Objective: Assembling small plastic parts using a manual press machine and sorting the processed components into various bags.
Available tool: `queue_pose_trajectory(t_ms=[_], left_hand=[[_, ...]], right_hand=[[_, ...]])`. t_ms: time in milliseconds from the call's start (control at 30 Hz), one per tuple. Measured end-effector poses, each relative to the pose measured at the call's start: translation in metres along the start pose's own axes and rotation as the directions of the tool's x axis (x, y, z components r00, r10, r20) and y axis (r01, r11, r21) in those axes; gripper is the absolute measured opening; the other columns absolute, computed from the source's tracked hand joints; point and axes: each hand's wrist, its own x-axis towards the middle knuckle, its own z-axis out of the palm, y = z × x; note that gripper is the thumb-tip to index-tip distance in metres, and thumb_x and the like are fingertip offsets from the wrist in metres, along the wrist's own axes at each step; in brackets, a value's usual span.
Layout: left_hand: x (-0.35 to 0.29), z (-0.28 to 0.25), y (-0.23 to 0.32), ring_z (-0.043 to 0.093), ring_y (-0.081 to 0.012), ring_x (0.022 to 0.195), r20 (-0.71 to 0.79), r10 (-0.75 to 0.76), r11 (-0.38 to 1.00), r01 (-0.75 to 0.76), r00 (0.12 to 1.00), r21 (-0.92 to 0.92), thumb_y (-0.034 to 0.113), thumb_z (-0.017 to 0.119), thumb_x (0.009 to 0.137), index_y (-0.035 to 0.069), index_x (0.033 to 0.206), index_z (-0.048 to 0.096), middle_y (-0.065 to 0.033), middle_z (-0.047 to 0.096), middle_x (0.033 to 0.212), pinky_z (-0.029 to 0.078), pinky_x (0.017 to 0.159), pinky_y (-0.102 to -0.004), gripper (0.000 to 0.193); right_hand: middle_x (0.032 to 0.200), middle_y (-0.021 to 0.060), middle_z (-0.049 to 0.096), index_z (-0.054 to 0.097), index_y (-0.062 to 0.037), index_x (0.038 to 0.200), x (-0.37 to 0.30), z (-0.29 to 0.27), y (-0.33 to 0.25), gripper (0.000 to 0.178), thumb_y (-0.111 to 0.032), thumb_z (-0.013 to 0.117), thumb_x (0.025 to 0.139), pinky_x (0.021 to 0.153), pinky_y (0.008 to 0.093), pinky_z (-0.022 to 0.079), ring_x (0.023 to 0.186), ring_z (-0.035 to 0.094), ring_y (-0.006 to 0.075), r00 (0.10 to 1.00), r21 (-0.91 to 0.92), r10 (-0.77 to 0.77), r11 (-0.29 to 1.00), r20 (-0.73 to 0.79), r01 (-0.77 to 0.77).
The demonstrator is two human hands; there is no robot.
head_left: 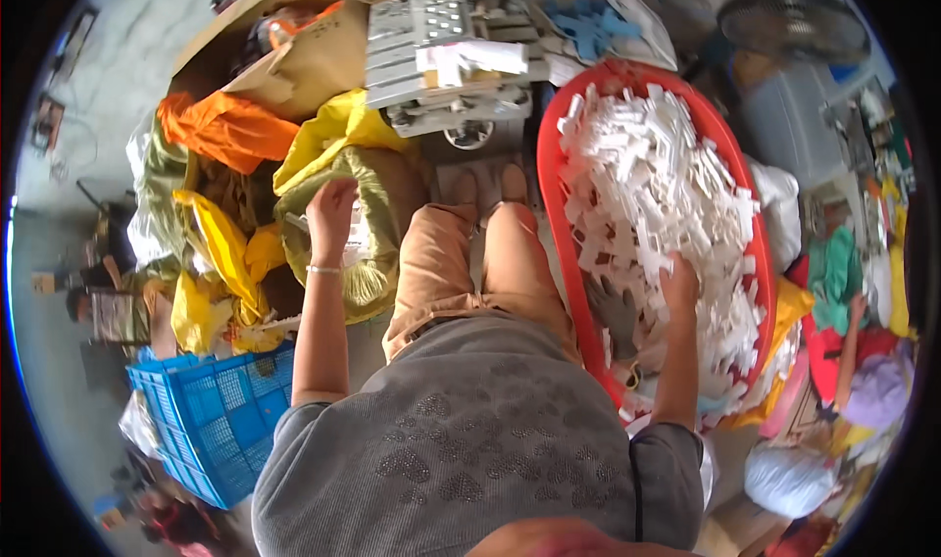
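Note:
My left hand is held over the mouth of an olive-green sack, its fingers curled together. Whatever it may hold is hidden, though white pieces show inside the sack beside it. On the right, a long red tub is heaped with small white plastic pieces. My right hand reaches into the near half of this heap, its fingertips bent together on a white plastic piece. A grey glove lies in the tub, left of my right hand.
A grey metal machine stands ahead of my feet. Left are a cardboard box, orange cloth, yellow sacks and a blue crate. A fan stands far right. Another person's arm shows at the right edge.

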Motion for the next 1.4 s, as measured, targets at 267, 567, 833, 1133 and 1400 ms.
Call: queue_pose_trajectory(t_ms=[267,567,833,1133,1400], left_hand=[[0.081,0.002,0.108,0.064,-0.0191,0.074,-0.124,0.456,0.887,-0.462,0.881,-0.024,0.002,0.058,0.081,0.002,0.091,0.062,-0.0099,0.063,0.084,0.051,0.066,-0.0264,0.011],[0.145,0.04,0.136,0.063,-0.0269,0.082,0.199,0.497,0.868,-0.483,0.845,-0.119,0.017,0.07,0.075,0.006,0.105,0.059,-0.0141,0.063,0.092,0.05,0.073,-0.0321,0.034],[0.133,0.032,0.117,0.063,-0.0102,0.081,-0.035,0.368,0.851,-0.352,0.929,-0.389,0.007,0.072,0.074,0.003,0.1,0.063,-0.0055,0.067,0.09,0.05,0.073,-0.0237,0.028],[0.028,-0.052,-0.047,0.057,-0.0058,0.074,-0.35,-0.099,0.995,0.088,0.932,-0.047,0.015,0.068,0.079,0.007,0.106,0.064,-0.0011,0.064,0.082,0.047,0.069,-0.0215,0.029],[-0.037,-0.037,-0.11,0.061,-0.0198,0.098,-0.039,-0.315,0.948,0.316,0.948,0.024,0.015,0.062,0.082,0.008,0.107,0.064,-0.0108,0.062,0.112,0.046,0.085,-0.0295,0.026]], right_hand=[[0.103,0.0148,0.051,0.053,-0.0034,0.103,0.011,-0.042,-0.035,0.034,0.004,0.063,0.071,0.076,0.0424,0.046,0.09,0.054,0.0361,0.958,0.12,-0.279,0.956,0.072,0.269],[0.094,0.0052,0.057,0.049,-0.0013,0.122,0.031,-0.091,-0.087,0.041,-0.001,0.057,0.082,0.069,0.0233,0.046,0.074,0.054,0.0084,0.982,0.823,0.014,0.544,0.187,-0.164],[0.107,0.0065,0.053,0.045,-0.0001,0.124,0.1,-0.135,-0.223,0.038,-0.003,0.054,0.087,0.072,0.0245,0.043,0.082,0.051,0.0106,0.973,0.992,-0.212,-0.105,-0.089,0.068],[0.087,0.0031,0.058,0.056,-0.0046,0.117,0.174,-0.148,-0.343,0.032,-0.004,0.056,0.086,0.06,0.0196,0.045,0.068,0.054,0.0071,0.844,0.887,-0.527,0.339,-0.098,0.315],[0.094,0.0064,0.058,0.058,-0.0112,0.117,0.189,-0.162,-0.35,0.031,-0.011,0.057,0.085,0.052,0.0235,0.045,0.058,0.053,0.0085,0.795,0.577,-0.602,0.626,-0.071,0.525]])
